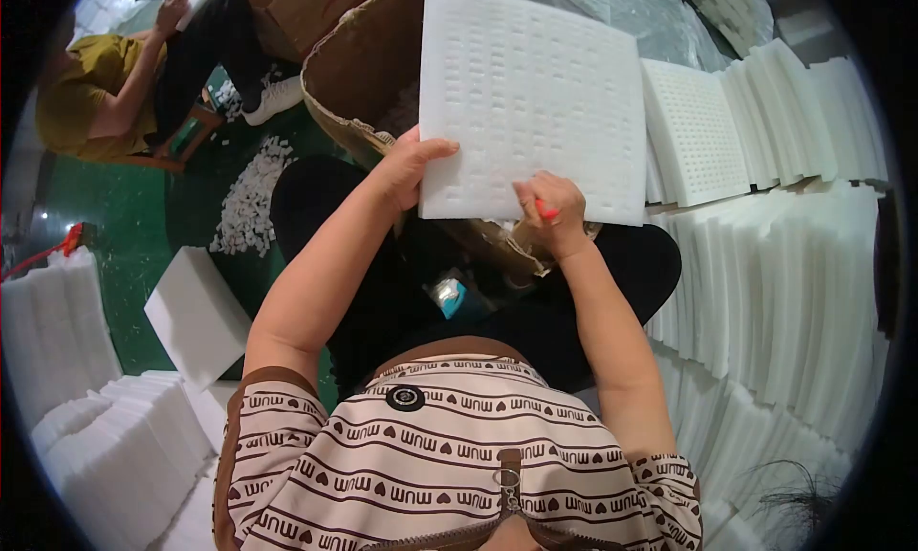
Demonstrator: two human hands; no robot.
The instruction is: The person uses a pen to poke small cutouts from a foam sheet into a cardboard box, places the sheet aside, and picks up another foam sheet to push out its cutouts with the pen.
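Observation:
A white foam sheet [532, 101] with rows of small slots stands tilted in front of me, over an open cardboard box [335, 82]. My left hand [411, 168] grips its lower left edge, thumb on the face and fingers behind. My right hand [553, 211] is closed around a small red-handled tool [546, 209] at the sheet's lower edge, right of the middle. The tool's tip is hidden. Below the sheet, a small blue and clear packet [449, 295] lies between my legs.
Stacks of white foam sheets [765, 264] rise along the right; more foam [124, 446] stands at lower left. Small white pieces [253, 197] are heaped on the green floor [124, 312]. Another person [115, 101] sits on a wooden stool at upper left.

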